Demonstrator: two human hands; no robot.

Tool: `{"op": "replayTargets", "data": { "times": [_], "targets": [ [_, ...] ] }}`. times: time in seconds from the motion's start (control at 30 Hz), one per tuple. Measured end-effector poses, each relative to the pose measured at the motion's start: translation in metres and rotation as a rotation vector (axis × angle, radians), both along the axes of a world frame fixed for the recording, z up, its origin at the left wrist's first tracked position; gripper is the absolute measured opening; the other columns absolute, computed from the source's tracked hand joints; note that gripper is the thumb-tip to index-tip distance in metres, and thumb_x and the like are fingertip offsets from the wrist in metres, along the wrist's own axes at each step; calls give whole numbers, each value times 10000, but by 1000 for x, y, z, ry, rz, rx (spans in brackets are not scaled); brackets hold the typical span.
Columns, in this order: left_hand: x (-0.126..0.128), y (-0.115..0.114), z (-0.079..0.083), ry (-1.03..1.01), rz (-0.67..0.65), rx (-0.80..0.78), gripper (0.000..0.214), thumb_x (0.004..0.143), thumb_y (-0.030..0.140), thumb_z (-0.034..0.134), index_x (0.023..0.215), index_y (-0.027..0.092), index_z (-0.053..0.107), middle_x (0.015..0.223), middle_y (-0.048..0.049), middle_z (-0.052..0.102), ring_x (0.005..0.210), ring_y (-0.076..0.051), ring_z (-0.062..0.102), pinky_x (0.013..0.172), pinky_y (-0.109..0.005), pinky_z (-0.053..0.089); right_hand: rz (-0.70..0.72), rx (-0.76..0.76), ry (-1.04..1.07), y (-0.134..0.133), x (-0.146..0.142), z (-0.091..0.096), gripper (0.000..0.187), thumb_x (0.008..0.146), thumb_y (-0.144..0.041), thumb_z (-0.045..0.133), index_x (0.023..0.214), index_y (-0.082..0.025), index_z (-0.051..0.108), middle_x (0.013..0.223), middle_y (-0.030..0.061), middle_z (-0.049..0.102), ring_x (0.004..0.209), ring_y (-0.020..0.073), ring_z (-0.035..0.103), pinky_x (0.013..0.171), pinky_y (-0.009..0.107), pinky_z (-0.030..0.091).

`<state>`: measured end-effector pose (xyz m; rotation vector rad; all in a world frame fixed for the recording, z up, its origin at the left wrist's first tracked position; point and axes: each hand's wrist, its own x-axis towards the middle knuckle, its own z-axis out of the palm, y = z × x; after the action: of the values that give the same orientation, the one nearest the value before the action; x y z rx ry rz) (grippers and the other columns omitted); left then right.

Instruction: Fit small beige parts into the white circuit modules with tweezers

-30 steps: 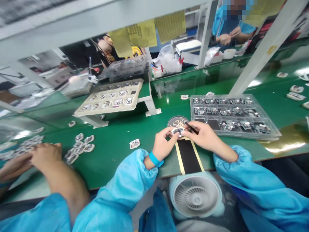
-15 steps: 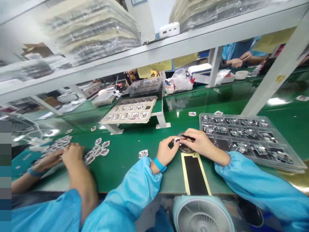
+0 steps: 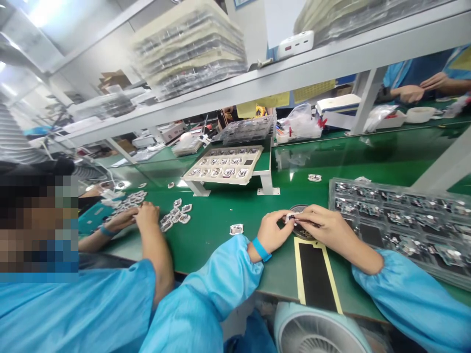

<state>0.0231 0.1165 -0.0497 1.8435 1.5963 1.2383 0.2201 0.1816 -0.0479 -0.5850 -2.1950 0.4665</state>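
My left hand (image 3: 274,233) pinches a small white part with dark bits (image 3: 289,216) between thumb and fingertips. My right hand (image 3: 326,228) meets it from the other side, fingers pressed together at the part. Whatever those fingers hold is mostly hidden by them. Just behind and below both hands sits a round dark dish (image 3: 302,236) with tiny pieces in it. A black strip with a yellow border (image 3: 318,274) lies on the table in front of the dish. To the left of my left hand, one white-framed part (image 3: 236,229) rests on the green tabletop.
At right stands a clear compartment tray (image 3: 371,235) of small circuit assemblies. A cream tray (image 3: 222,166) sits on a raised stand. A co-worker's hands (image 3: 142,215) are at left near a cluster of white-framed parts (image 3: 176,215). A fan (image 3: 320,331) is below the table edge.
The view has turned left, so the scene sits farther right and more of the co-worker shows. A black, stick-like tool seen in my right hand before is now mostly hidden. Both hands stay together.
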Motion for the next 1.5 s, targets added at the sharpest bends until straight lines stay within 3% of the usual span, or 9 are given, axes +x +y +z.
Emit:
{"op": "replayTargets", "data": {
  "times": [0.2,0.53,0.77,0.87,1.03,1.1,1.27,1.4,1.5],
  "targets": [
    [0,-2,1,92,2,-4,205,904,229,671,1083,247,768,999,-18,786,902,-205,692,916,-376,495,39,-83,45,2,-2,0,155,998,-328,627,1039,-256,757,968,79,728,890,233,701,753,378,580],
    [-4,-3,4,274,-17,40,182,934,255,622,1063,227,747,961,-42,770,873,-211,668,864,-380,461,48,-100,-59,-2,0,6,114,1018,-271,592,1057,-229,690,1057,69,686,943,195,685,811,324,560],
    [-7,1,5,187,2,-6,162,955,305,609,1009,222,738,959,-32,769,885,-204,672,860,-350,466,43,-146,-32,-3,2,11,125,1040,-304,559,1044,-220,651,1055,61,660,965,187,656,836,318,526],
    [-11,5,2,112,14,-20,177,953,327,615,1019,212,732,941,-30,755,858,-191,648,840,-326,475,-68,-120,-14,3,8,14,130,1034,-303,564,1051,-201,642,1050,66,658,942,190,653,830,325,515],
    [-13,7,-1,76,11,-44,183,953,347,604,990,211,721,900,-26,736,831,-181,638,808,-297,480,-250,-70,-367,11,19,14,179,1028,-279,563,1072,-229,730,1043,52,709,903,216,683,736,330,491],
    [-18,9,1,101,25,-34,193,955,355,594,953,210,720,876,-22,733,810,-177,635,791,-289,482,-281,-75,-400,11,20,13,170,1004,-262,598,1059,-250,758,1040,38,724,907,217,691,728,325,489],
    [-69,35,14,240,205,-107,258,935,395,601,1034,218,761,1011,-34,771,910,-185,693,844,-277,519,-270,-103,-141,13,22,19,137,965,-281,661,970,-208,777,939,44,721,864,201,677,784,336,522],
    [-130,71,27,313,390,-245,343,900,367,632,1125,137,751,875,-89,772,806,-232,709,777,-321,546,-232,-37,140,14,27,33,143,976,-261,645,936,-198,767,863,37,714,798,180,656,752,333,520],
    [-157,89,36,388,484,-303,359,930,363,595,1162,124,726,1022,-125,783,940,-263,722,897,-361,549,-249,22,290,15,34,44,184,993,-289,636,879,-201,750,833,36,700,765,174,641,737,337,510]
  ]
}}
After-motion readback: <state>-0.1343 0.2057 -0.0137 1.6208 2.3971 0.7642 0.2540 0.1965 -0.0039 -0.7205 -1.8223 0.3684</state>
